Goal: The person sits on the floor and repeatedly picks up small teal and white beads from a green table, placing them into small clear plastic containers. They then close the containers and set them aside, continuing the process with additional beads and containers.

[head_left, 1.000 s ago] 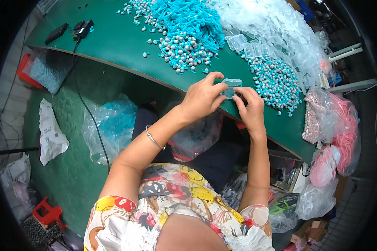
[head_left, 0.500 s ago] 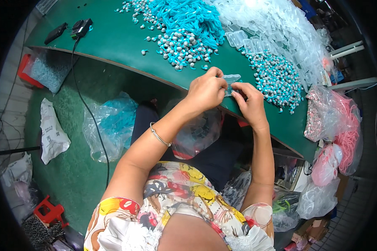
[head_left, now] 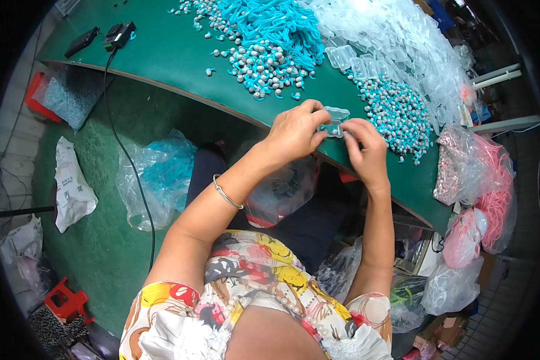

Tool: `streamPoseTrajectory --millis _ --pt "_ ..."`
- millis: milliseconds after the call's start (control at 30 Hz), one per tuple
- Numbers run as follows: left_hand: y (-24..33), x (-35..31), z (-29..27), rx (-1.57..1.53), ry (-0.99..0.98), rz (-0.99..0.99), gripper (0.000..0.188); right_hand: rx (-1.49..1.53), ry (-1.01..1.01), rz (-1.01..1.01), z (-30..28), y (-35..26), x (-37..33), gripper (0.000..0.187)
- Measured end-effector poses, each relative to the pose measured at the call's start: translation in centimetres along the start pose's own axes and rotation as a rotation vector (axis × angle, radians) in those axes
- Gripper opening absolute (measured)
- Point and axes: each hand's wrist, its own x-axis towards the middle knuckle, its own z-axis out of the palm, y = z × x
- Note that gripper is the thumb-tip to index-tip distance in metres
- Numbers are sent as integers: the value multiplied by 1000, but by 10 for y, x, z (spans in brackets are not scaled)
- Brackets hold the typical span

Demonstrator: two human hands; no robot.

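A small clear plastic case (head_left: pixel 337 113) is held over the table's near edge, its lid swung up from its base. My left hand (head_left: pixel 295 131) pinches the case at its left end between thumb and fingers. At the right end of the case is my right hand (head_left: pixel 369 151), its fingers curled and pressed together; what they hold, if anything, is hidden. Just right of the hands lies a heap of small grey-and-blue pieces (head_left: pixel 396 114). Another heap of such pieces (head_left: pixel 264 66) lies beyond my left hand.
Blue cords (head_left: pixel 276 24) are piled at the back, beside a large mound of clear cases (head_left: pixel 396 42). Black devices (head_left: pixel 119 36) with a cable sit on the green table (head_left: pixel 162 66) at left. Bags of pink pieces and cords (head_left: pixel 492 186) hang at right; a red stool (head_left: pixel 66 300) stands lower left.
The clear case now shows its lid and base spread further apart. My right hand has shifted slightly right and down, its fingers drawn closer together.
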Motion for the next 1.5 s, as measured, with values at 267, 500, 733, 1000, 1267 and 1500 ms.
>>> streamPoseTrajectory --millis 267,500,733,1000,1267,1500 --pt "-2 1 -1 -64 28 28 31 -378 -36 97 -5 21 -7 20" --pt "-4 -1 -4 -230 145 51 27 -88 52 307 -13 13 -10 18" --pt "14 5 -4 -519 85 -28 27 -247 38 -166 -23 -22 -4 22" --pt "7 2 2 -618 66 -223 16 21 -23 15 -5 -12 5 20" --pt "-8 -1 -7 -31 150 20 45 -6 28 -95 15 11 9 18" --pt "1 -1 2 39 112 8 71 -29 84 -205 25 28 7 20"
